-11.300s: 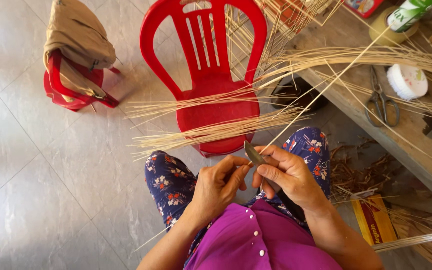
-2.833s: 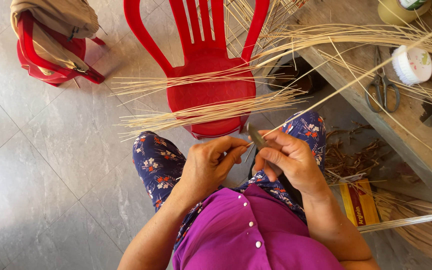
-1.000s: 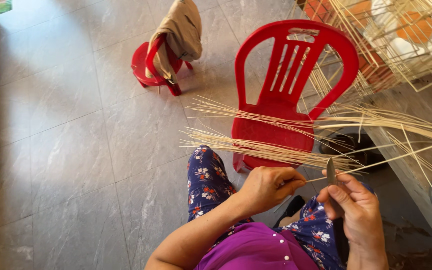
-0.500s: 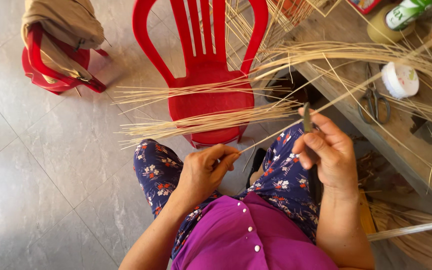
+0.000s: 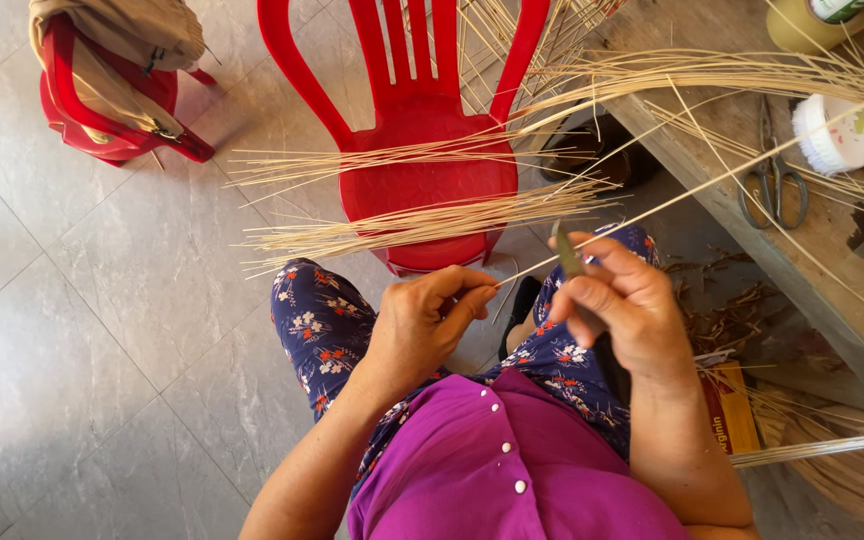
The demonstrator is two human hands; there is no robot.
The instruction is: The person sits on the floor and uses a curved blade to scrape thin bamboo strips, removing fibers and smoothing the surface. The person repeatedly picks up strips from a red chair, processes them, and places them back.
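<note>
I sit with my knees in blue flowered trousers in front of a red plastic chair (image 5: 422, 190). My left hand (image 5: 430, 322) pinches the near end of a long thin bamboo strip (image 5: 712, 180) that runs up to the right over the bench. My right hand (image 5: 620, 300) grips a small knife (image 5: 567, 250), its blade pointing up beside the strip. Bundles of thin bamboo strips (image 5: 402, 222) lie across the chair seat.
A low wooden bench (image 5: 752, 215) at right carries scissors (image 5: 774, 178), a white roll (image 5: 834, 134) and a tape roll (image 5: 810, 20). A second red chair (image 5: 102, 115) with a beige bag stands at top left. Shavings litter the grey tiled floor under the bench.
My right hand with the knife has come back down toward my left hand, and the two hands are now close together on the strip. The view has steadied over the chair.
</note>
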